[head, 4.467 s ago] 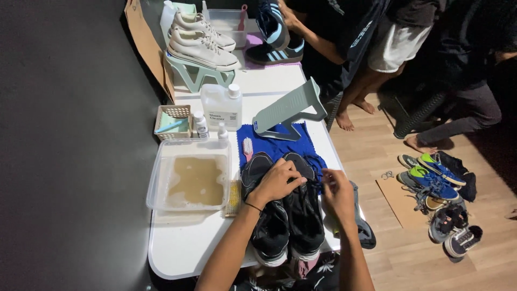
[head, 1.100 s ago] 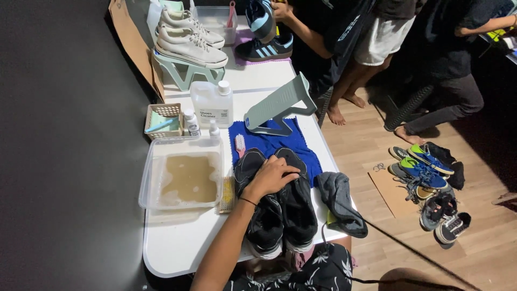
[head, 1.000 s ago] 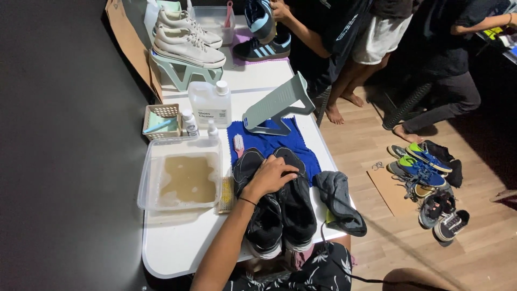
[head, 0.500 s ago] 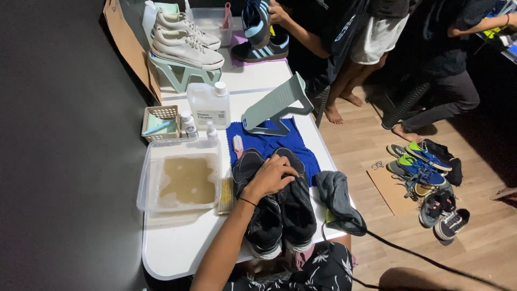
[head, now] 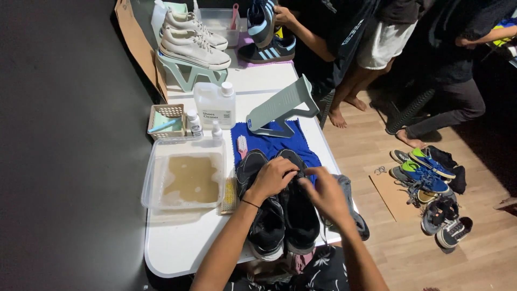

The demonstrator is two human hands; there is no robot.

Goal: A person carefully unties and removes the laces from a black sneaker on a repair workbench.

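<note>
Two black sneakers (head: 293, 215) lie side by side on the white table (head: 177, 248), toes toward me, heels on a blue cloth (head: 269, 141). My left hand (head: 273, 177) rests on the tongue area between the two shoes, fingers curled around the laces. My right hand (head: 326, 193) hovers over the right shoe's side, fingers bent, touching or just above it. A grey cloth (head: 350, 207) lies at the table's right edge, partly behind my right hand.
A clear tub of murky water (head: 188, 178), a small brush (head: 230, 195), a jug of cleaner (head: 215, 105), a basket (head: 166, 121), a grey shoe stand (head: 283, 105), white sneakers (head: 191, 40). Other people stand at the far right; shoes lie on the floor (head: 431, 178).
My right hand has come back into view from below and reached the right shoe. My left hand stays on the shoes. The camera drifted slightly.
</note>
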